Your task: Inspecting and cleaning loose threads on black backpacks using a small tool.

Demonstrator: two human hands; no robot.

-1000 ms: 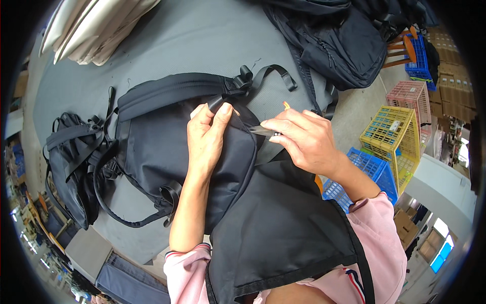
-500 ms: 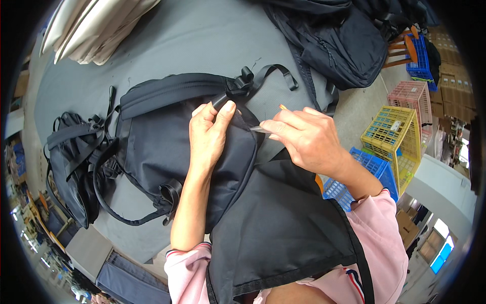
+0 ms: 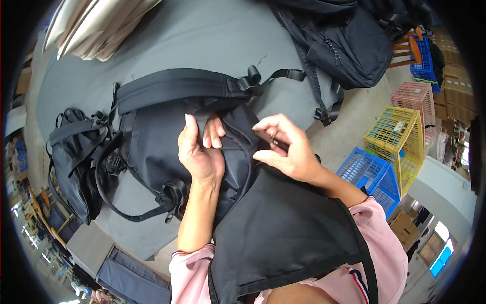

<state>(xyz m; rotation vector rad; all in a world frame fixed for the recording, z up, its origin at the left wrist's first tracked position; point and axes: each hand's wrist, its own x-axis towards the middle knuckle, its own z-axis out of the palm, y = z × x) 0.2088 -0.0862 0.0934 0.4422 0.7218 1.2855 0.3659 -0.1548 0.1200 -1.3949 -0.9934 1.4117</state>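
Observation:
A black backpack (image 3: 152,134) lies in front of me with its padded shoulder strap (image 3: 177,86) along the far side. Against its right part is my left hand (image 3: 202,154), thumb stretched up and apart from the bent fingers. Dark fabric or webbing partly covers those fingers. At the pack's right edge, my right hand (image 3: 291,152) has thumb and forefinger spread, while a small dark tool that looks like thread snips (image 3: 275,142) lies held across its fingers. Beyond the hands, a webbing strap with a buckle (image 3: 295,74) extends over the table.
The grey table (image 3: 202,40) carries another black bag (image 3: 73,167) at left, pale folded pieces (image 3: 98,28) at far left and black backpacks (image 3: 349,50) at far right. Blue (image 3: 367,169), yellow (image 3: 395,129) and pink (image 3: 412,96) crates stand on the floor at right.
My left hand has let go of the strap end near the buckle and turned, its thumb now raised. The right hand has shifted slightly nearer me and spread its thumb and forefinger.

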